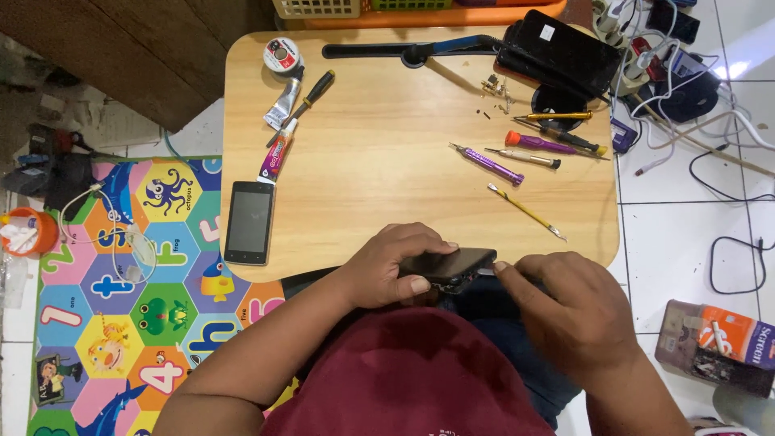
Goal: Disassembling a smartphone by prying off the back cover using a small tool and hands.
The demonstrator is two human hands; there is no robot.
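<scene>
My left hand (393,265) grips a black phone (450,262) at the near edge of the small wooden table (379,153), fingers wrapped over its top. My right hand (565,303) pinches the phone's right end with thumb and fingertips; whether it also holds a small tool there is hidden. A second phone (249,222) with a dark screen lies flat at the table's left edge.
Several screwdrivers (517,153) and tweezers lie at the right of the table, with loose screws (494,90) near a black box (557,50). Glue tubes (278,137) and a solder reel (282,55) sit at the left. Cables cover the tiled floor right; a colourful play mat lies left.
</scene>
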